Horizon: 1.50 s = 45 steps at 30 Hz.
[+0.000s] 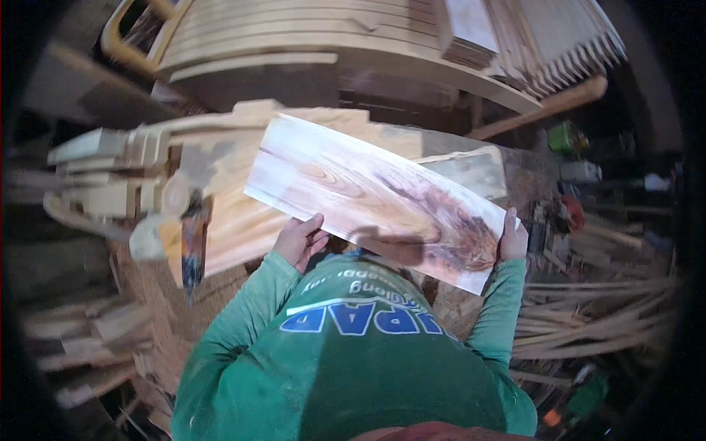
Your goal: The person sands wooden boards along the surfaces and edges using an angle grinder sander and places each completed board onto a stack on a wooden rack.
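A long, thin wooden board (368, 191) with swirling grain and a dark reddish patch near its right end is held up at a slant in front of my green shirt. My left hand (301, 241) grips its lower edge, left of the middle, with the thumb on the face. At the right end, my right hand (512, 237) is closed around the short edge. The fingers behind the board are hidden. Beneath the board, part of the workbench (235, 173) shows.
A dark and orange hand tool (193, 246) lies on the bench's left side, near several stacked wood pieces (110, 165). Slatted wooden furniture (294, 33) stands beyond the bench. Scrap strips (588, 316) pile up at right, and more offcuts (88, 338) lie at lower left.
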Each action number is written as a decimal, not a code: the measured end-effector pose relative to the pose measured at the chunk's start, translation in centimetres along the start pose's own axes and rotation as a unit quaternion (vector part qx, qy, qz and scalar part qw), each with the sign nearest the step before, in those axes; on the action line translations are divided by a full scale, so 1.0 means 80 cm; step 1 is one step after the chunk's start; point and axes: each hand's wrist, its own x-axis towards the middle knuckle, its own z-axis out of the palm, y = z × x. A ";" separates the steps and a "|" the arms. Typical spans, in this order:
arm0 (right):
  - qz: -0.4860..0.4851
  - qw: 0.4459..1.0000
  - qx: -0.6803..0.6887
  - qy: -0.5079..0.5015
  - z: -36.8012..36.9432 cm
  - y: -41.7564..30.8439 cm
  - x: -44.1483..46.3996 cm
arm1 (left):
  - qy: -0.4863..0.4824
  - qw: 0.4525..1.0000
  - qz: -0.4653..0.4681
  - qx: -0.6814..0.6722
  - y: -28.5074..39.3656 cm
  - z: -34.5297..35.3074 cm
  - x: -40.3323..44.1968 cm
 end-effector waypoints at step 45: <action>0.139 0.812 0.554 -0.122 0.249 -0.241 0.703 | 0.328 0.504 0.360 0.713 0.002 0.050 0.118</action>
